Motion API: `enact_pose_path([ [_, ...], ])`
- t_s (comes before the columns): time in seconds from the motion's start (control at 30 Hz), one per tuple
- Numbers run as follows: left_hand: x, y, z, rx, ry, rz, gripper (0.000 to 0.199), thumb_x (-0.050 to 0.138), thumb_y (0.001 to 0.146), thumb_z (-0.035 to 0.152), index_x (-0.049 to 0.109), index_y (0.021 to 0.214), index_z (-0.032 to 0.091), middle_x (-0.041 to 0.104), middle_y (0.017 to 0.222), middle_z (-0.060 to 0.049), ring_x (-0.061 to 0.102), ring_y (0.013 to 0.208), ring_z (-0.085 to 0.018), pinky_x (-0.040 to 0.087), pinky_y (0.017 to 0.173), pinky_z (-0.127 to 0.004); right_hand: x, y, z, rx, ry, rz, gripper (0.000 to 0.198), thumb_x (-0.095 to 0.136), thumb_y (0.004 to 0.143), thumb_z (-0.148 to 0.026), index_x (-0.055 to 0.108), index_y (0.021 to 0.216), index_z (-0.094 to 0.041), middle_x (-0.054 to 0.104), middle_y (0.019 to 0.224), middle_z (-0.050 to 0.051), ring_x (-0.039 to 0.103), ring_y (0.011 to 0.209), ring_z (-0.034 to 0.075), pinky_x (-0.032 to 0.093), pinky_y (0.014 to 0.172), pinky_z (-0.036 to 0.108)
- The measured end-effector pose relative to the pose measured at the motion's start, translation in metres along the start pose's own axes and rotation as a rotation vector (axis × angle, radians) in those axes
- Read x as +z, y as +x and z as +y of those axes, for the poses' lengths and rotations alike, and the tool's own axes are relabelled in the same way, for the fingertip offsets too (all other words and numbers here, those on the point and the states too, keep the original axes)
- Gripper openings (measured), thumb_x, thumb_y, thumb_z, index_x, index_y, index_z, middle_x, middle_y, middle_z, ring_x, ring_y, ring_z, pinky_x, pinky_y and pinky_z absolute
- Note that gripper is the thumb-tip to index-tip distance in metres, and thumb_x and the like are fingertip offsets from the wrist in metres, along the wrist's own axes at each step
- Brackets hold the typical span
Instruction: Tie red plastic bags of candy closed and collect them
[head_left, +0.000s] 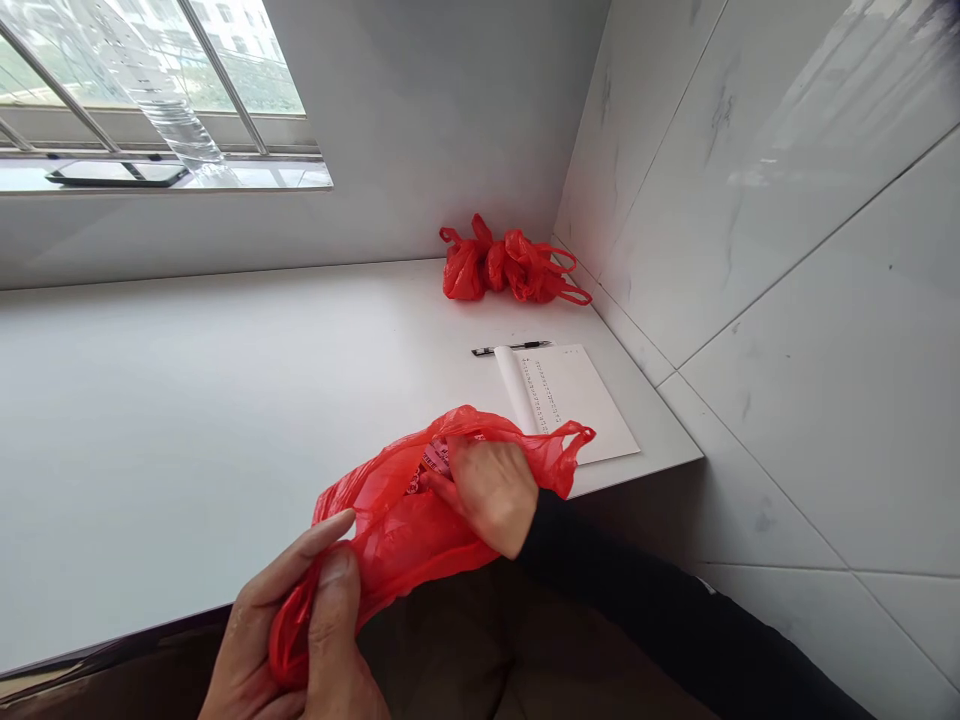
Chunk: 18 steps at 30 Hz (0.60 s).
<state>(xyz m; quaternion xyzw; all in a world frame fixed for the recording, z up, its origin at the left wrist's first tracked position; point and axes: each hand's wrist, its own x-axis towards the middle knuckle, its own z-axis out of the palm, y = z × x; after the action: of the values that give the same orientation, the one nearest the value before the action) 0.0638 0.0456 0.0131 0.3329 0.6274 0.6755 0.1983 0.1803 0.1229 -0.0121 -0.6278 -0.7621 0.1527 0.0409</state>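
A thin red plastic bag (pixel 420 535) stretches across the front of me, its mouth spread wide. My left hand (pixel 300 625) pinches one end of it between thumb and fingers. Inside the mouth reaches my right hand (pixel 495 490), its fingertips hidden by the bag. Just beside those fingers lie pink printed packets (pixel 437 456), partly covered by the red plastic. Whether the right fingers grip a packet cannot be made out. One bag handle (pixel 576 438) sticks out past my right wrist.
Knotted red bags (pixel 499 265) sit at the back of the white table (pixel 225 400). Nearer lie a pen (pixel 487 350) and an open notebook (pixel 596 400). A tiled wall (pixel 787 330) bounds the right side. On the window sill are a clear bottle (pixel 184 125) and a dark flat device (pixel 116 175).
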Motion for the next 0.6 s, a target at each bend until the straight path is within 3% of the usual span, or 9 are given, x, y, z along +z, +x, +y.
enact_pose_path([
  [0.17,0.002,0.000,-0.002,0.001,0.058,0.005,0.024,0.080,0.077,0.043,0.079,0.096,0.028,0.073,0.090,0.002,0.067,0.090,-0.018,0.056,0.094,-0.031,-0.008,-0.020,0.002,-0.113,-0.053,-0.097,0.021,0.055,0.100,-0.024,0.059,0.119,-0.019,0.074,0.083,0.004,0.072,0.074,0.026,0.042,0.056,0.033],
  [0.4,0.004,-0.002,0.006,-0.041,-0.047,0.031,0.021,0.084,0.069,0.039,0.080,0.087,0.028,0.072,0.082,0.003,0.067,0.086,-0.018,0.058,0.090,-0.029,0.003,-0.025,0.013,-0.132,-0.064,-0.111,0.016,0.057,0.096,-0.024,0.061,0.110,-0.019,0.074,0.084,0.006,0.072,0.076,0.028,0.044,0.058,0.034],
  [0.6,0.003,-0.006,0.010,-0.039,0.015,0.012,0.024,0.082,0.073,0.041,0.079,0.090,0.025,0.072,0.084,0.002,0.063,0.080,-0.015,0.055,0.084,-0.024,0.013,-0.024,0.015,-0.122,-0.076,-0.097,0.028,0.060,0.093,-0.031,0.059,0.115,-0.014,0.074,0.086,0.011,0.071,0.075,0.030,0.045,0.059,0.036],
])
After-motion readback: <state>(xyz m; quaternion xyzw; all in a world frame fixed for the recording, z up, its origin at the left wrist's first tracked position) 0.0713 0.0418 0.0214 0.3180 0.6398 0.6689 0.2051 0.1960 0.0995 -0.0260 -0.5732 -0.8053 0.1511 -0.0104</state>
